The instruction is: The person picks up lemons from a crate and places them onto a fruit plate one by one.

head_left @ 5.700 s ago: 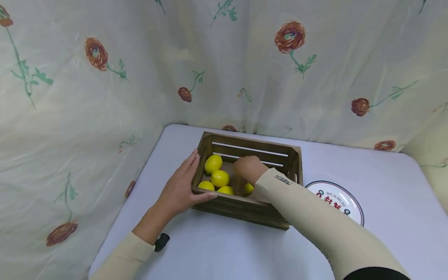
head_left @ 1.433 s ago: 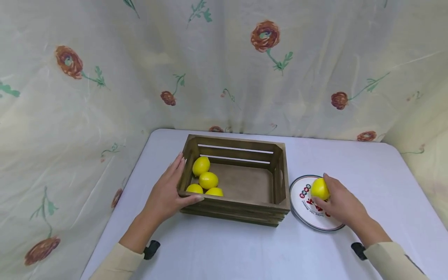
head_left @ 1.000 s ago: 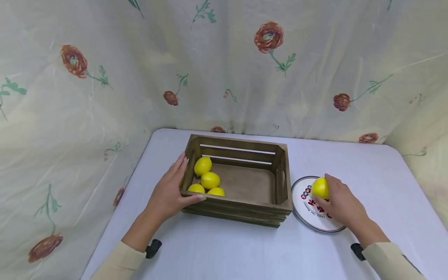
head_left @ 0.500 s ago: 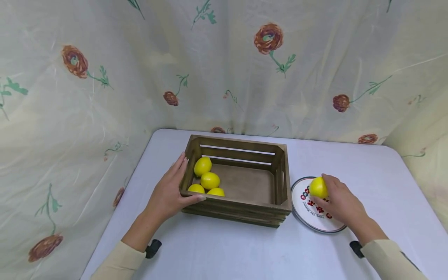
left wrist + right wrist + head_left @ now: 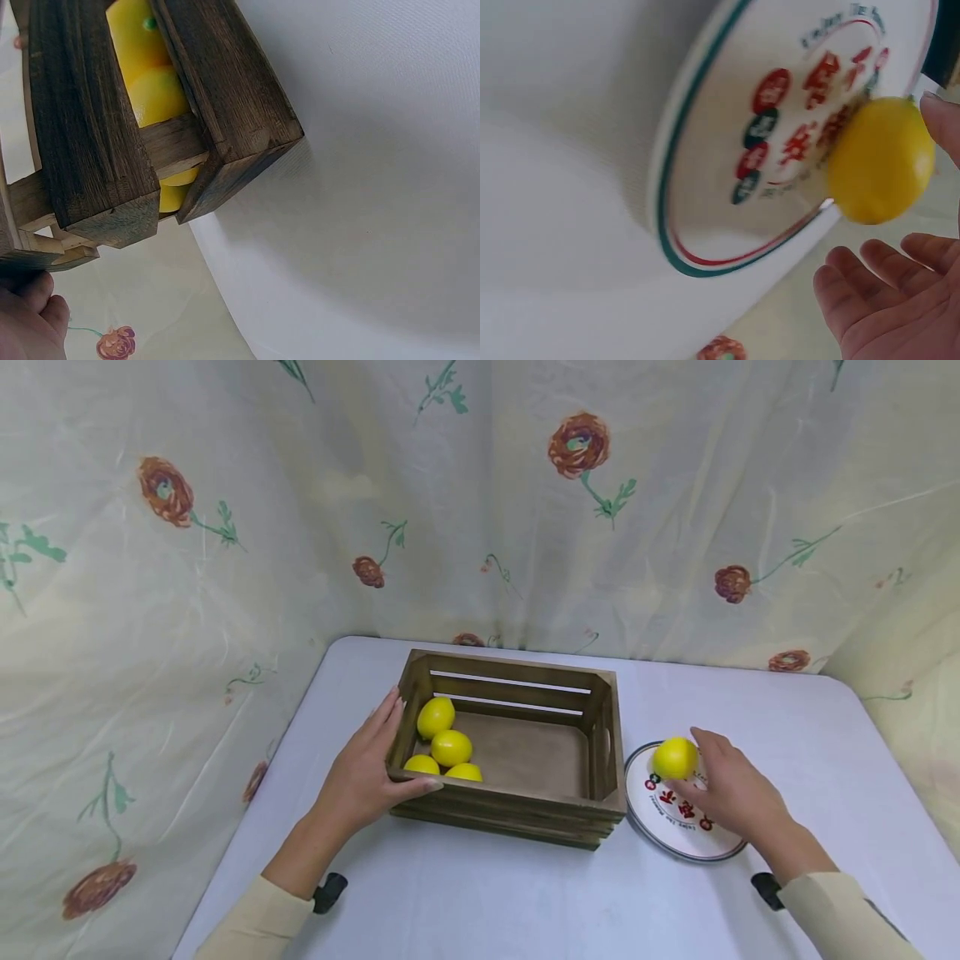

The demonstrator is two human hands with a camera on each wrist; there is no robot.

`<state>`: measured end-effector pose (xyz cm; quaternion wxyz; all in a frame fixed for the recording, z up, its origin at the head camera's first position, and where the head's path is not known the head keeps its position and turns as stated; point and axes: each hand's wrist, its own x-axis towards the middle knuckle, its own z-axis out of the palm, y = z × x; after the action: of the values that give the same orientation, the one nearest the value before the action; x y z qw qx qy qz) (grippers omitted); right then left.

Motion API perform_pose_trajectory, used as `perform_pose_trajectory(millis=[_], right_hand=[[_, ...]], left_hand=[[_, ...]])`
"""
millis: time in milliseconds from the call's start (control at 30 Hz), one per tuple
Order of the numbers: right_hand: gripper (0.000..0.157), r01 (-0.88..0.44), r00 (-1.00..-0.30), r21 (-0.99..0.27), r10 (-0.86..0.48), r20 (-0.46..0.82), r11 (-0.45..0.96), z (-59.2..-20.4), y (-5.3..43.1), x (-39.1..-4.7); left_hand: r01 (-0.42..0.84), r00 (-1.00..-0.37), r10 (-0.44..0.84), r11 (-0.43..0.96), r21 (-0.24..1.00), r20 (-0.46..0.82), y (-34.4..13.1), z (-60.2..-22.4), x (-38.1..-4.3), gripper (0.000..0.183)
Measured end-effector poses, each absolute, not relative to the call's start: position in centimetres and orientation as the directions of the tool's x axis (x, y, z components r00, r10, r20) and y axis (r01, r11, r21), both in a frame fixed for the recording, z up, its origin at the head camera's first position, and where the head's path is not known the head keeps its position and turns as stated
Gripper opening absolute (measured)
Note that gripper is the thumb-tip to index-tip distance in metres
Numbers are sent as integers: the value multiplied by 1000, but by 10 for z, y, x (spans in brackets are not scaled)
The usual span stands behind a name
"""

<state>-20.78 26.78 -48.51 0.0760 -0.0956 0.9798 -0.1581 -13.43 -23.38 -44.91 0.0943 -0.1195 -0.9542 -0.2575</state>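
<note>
My left hand (image 5: pixel 362 770) rests on the left end of a brown slatted wooden crate (image 5: pixel 510 814), its fingers straight along the side and its thumb over the front rim. Several yellow lemons (image 5: pixel 452 748) lie in the crate's left part. To the right, another lemon (image 5: pixel 676 758) sits on a round white plate (image 5: pixel 678 835) with red printing. My right hand (image 5: pixel 735 789) is just to the right of this lemon. In the right wrist view its fingers (image 5: pixel 855 289) are spread apart from the lemon, and the thumb (image 5: pixel 943 124) is near its end.
A white table (image 5: pixel 480 902) carries the crate and the plate. A flowered curtain (image 5: pixel 480 510) hangs behind the table and along its sides. The plate stands close to the crate's right end.
My right hand has come out of the crate with a lemon and moved right to the plate. Just now its fingers have loosened from the lemon. My left hand has stayed on the crate.
</note>
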Motion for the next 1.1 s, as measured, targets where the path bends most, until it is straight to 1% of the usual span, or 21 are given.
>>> perform_pose_trajectory(millis=[133,300,400,533,600,767,900,1100], right_hand=[[101,-205,-966,-334,-244,-81,920,-469,264,-207],[104,-253,-960,-339,-279,-31,906,-439,252,-207],[104,-309,-948,-336,-318,29,890,-419,242,-207],[101,-393,-920,-319,-373,123,862,-392,227,-206],[99,-422,-907,-306,-395,149,853,-379,218,-205],[97,-478,-878,-283,-451,158,832,-349,192,-203],[98,-538,-843,-259,-516,154,802,-327,168,-206],[93,-593,-803,-230,-585,110,771,-312,132,-219]], left_hand=[[279,-953,183,838,468,240,-233,-449,-134,120],[280,-953,184,837,471,240,-233,-449,-133,119],[281,-953,183,837,469,244,-233,-449,-133,120],[279,-953,182,838,468,242,-234,-449,-133,120],[277,-954,182,839,468,238,-234,-449,-134,120],[279,-954,186,840,466,235,-235,-448,-135,119],[278,-954,185,838,470,234,-235,-447,-136,119],[273,-957,185,833,481,224,-234,-448,-136,120]])
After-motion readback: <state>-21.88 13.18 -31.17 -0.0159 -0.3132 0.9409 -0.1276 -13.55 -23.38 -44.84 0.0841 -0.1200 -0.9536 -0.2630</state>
